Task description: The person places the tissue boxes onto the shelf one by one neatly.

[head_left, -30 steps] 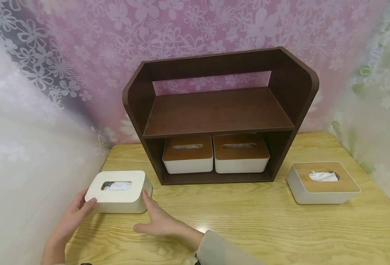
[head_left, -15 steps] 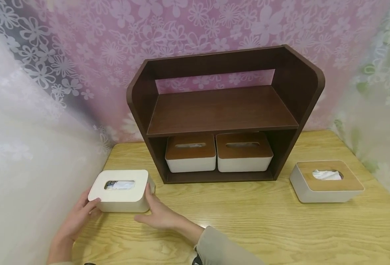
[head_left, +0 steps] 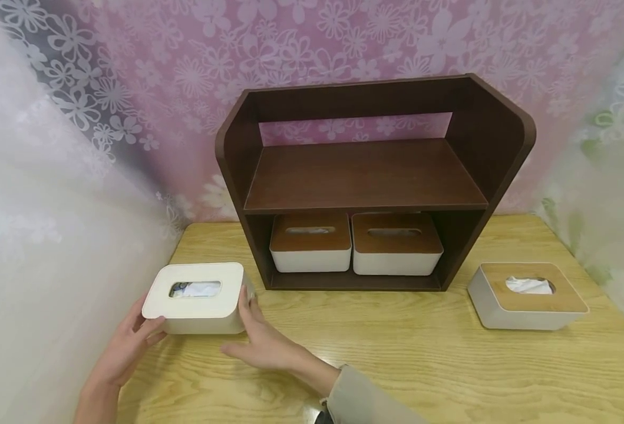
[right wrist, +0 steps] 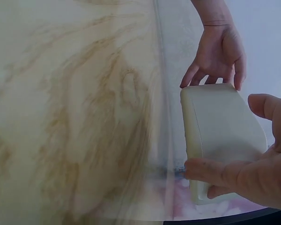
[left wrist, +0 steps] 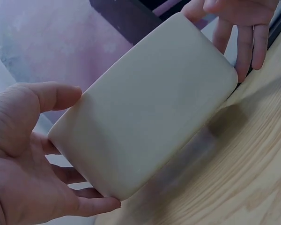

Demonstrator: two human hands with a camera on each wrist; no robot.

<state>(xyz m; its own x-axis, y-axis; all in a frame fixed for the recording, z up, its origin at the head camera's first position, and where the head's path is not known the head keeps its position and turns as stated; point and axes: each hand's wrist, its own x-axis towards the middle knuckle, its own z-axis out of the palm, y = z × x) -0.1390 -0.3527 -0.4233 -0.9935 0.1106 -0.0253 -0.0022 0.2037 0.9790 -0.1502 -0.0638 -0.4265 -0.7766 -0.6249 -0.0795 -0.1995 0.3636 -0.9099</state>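
Left hand [head_left: 123,353]: grasping the left end of the white tissue box [head_left: 200,306], thumb at its near-left corner, fingers round the end.
White tissue box: directly between the hands, right of the left hand; long axis runs hand to hand. Both touch it, so neither is nearer. Smooth, matte, off-white, rounded corners, slotted top. Raised or resting: can't tell for sure.
Right hand [head_left: 264,341]: not clenched; straight fingers against the box's right end, thumb standing off it.
Brown shelf unit [head_left: 365,176]: beyond and right of the right hand, the nearer of the two; dark wood-look boards, upper corners cut sloping.
Left shelved box [head_left: 312,260], right shelved box [head_left: 398,263]: lower compartment, side by side, beyond the right hand; white bodies, brown wood-look lids, long slots.
Wood-lidded box [head_left: 534,302]: well right of the right hand; pale body, light grained lid, crumpled tissue [head_left: 528,285] in the slot.
Counter [head_left: 375,347]: below both hands; yellowish wood grain, slight sheen.
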